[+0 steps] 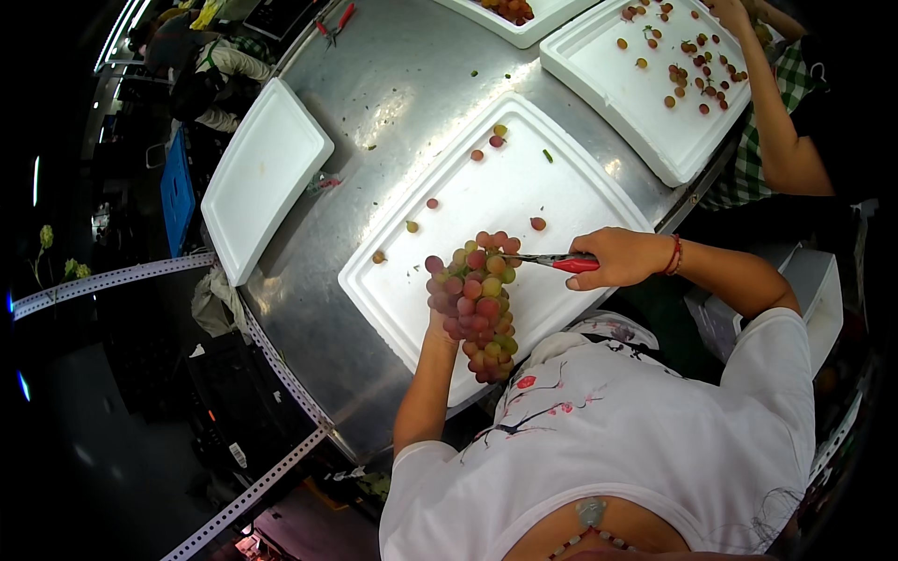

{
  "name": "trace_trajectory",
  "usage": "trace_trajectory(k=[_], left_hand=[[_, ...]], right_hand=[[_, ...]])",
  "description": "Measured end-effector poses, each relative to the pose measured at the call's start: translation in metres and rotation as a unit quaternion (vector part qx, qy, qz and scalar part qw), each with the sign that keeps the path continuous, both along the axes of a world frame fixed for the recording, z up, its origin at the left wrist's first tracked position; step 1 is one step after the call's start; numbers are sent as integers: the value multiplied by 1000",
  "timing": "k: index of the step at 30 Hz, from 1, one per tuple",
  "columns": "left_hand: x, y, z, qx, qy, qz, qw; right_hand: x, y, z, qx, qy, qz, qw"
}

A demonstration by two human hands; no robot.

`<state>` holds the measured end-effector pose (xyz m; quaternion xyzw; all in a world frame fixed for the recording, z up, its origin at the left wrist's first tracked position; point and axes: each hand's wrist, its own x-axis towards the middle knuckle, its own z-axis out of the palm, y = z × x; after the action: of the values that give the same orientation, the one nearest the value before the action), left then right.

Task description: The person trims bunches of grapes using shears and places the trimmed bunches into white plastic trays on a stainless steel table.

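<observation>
A bunch of red and green grapes (477, 305) hangs over the near part of a white foam tray (484, 189). My left hand (443, 328) is mostly hidden behind the bunch and holds it up from below. In my right hand (609, 258) are small snips with red handles (575, 263), their metal blades reaching into the top of the bunch. Several loose grapes lie on the tray, among them one (538, 224) near the snips, along with a short piece of green stem (547, 156).
A second foam tray (596, 84) with scattered grapes lies at the upper right, beside a co-worker's arm (772, 133). Another foam tray (519, 35) holds grapes at the top. A white foam lid (270, 179) leans at the left. Red-handled pliers (337, 24) lie on the metal table (393, 91).
</observation>
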<state>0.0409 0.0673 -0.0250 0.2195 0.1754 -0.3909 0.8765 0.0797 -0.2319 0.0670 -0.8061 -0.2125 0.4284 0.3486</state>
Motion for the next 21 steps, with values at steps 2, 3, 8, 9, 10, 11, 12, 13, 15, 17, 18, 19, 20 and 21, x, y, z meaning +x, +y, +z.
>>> trace_trajectory(k=[2,3,8,9,10,11,12,13,15,17,18,19,20,21], left_hand=[[0,1,-1,3,-1,0,1000],[0,1,-1,3,0,-1,1000],[-3,4,-6,12,3,-1,1000],[-3,5,-5,15,0,-6,1000],[-3,5,-5,16,2,-9,1000],[-3,6,-6,18,3,-10,1000],[-4,6,-7,20,4,-12,1000],[-4,6,-10,19,5,-14,1000],[-3,8,-11,21,8,-19,1000],[-3,8,-12,21,10,-24,999],[-3,8,-13,24,11,-23,999],[-4,9,-13,25,11,-25,999],[-5,10,-13,26,13,-25,999],[-5,10,-14,26,12,-26,999]], right_hand=[[0,1,2,-6,5,1,1000],[0,1,1,-9,1,5,1000],[4,2,2,-19,-3,17,1000],[5,2,3,-21,-2,22,1000],[6,3,4,-22,-1,26,999],[7,4,5,-23,0,32,999],[8,4,6,-23,2,33,999],[8,5,6,-24,4,34,999],[8,6,8,-31,5,37,999],[8,5,11,-44,4,40,998],[7,6,13,-33,0,35,999],[5,6,15,-23,-4,30,999],[4,6,17,-13,-8,25,1000],[3,6,18,-13,-10,26,1000]])
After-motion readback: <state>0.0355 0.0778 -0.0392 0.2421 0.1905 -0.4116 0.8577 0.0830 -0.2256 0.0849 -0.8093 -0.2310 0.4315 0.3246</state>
